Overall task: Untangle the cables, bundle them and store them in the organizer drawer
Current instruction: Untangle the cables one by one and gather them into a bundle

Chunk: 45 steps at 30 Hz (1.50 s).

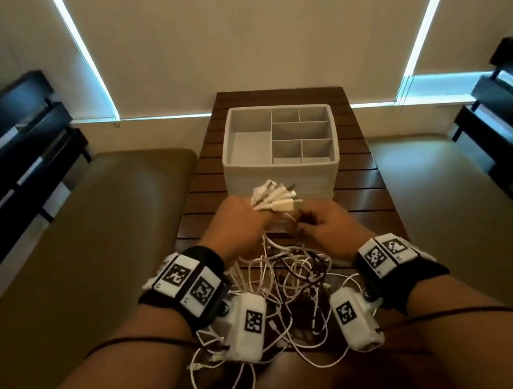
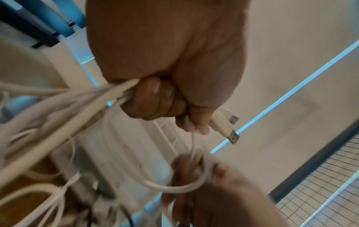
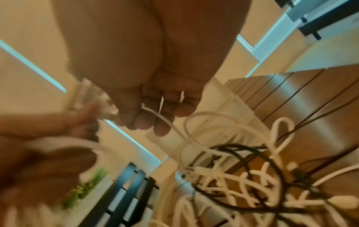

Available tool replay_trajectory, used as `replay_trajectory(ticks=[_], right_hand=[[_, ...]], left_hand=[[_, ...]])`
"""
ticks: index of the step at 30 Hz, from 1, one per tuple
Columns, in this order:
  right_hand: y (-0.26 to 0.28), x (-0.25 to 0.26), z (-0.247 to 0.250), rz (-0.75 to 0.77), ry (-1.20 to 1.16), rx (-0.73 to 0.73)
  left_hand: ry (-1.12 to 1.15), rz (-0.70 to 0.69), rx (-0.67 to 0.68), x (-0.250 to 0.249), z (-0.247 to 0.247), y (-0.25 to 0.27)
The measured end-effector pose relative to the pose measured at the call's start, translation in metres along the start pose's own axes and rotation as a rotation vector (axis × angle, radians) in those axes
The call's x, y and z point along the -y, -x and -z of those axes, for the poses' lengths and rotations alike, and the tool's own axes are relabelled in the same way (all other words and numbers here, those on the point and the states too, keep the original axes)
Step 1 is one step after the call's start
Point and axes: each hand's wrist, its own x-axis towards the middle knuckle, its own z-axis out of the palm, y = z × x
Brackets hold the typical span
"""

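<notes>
Nearest, below the forearms, the tangle of cables (image 1: 286,295) sprawls loose on the slatted wooden table (image 1: 364,189), white loops with a few dark strands running through. Above it the left hand (image 1: 236,222) is fisted tight around a sheaf of white cable ends, their plugs (image 1: 275,199) fanning out towards the organizer (image 1: 278,149). The right hand (image 1: 326,226), just beside it, pinches a single thin white cable (image 3: 165,121) between curled fingers. The cords trail back from both fists towards the person, so the drawer lies straight ahead, past the plugs; I'd judge the left hand slightly nearer it.
</notes>
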Motion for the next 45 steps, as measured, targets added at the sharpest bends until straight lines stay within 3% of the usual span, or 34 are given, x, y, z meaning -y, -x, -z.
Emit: replay_trajectory(ticks=[2,5,9,10,12,14,20,23,27,30,32,37,41,45], right_hand=[[0.003,-0.019,0.003,-0.15,0.214,0.085],[0.008,-0.035,0.009,-0.227,0.408,0.104],[0.003,-0.013,0.018,-0.085,0.338,-0.103],[0.0,-0.004,0.019,-0.063,0.257,-0.104],[-0.006,0.011,0.022,-0.082,0.2,0.062],[-0.011,0.015,0.023,-0.135,0.24,0.177],[-0.014,0.02,0.031,-0.163,-0.145,-0.052],[-0.012,0.022,0.031,-0.201,-0.193,-0.046],[-0.013,0.032,0.023,-0.14,-0.106,0.048],[-0.017,0.035,0.02,-0.09,-0.184,-0.014],[-0.016,0.028,0.019,-0.09,-0.183,-0.034],[-0.002,-0.023,0.007,-0.254,0.163,0.161],[0.004,-0.041,0.01,-0.323,0.136,0.05],[-0.001,-0.031,0.018,-0.29,0.107,-0.094]], left_hand=[[-0.157,-0.085,-0.102,-0.012,0.021,-0.001],[-0.501,-0.191,-0.255,-0.031,0.064,0.0],[-0.767,-0.14,-0.487,-0.024,0.101,-0.004],[-0.737,-0.115,-0.532,-0.021,0.103,-0.004],[-0.707,-0.089,-0.579,-0.017,0.1,0.001],[-0.71,-0.076,-0.592,-0.014,0.095,0.007],[-0.733,-0.04,-0.459,-0.016,0.087,0.014],[-0.64,-0.05,-0.455,-0.016,0.079,0.014],[-0.136,-0.162,-0.181,-0.026,0.041,0.019],[-0.178,-0.125,-0.038,-0.022,0.016,0.012],[-0.184,-0.109,-0.064,-0.022,0.015,0.009],[0.016,-0.107,-0.152,-0.046,0.052,0.012],[-0.11,-0.136,-0.314,-0.063,0.094,0.015],[-0.225,-0.113,-0.461,-0.052,0.116,0.015]])
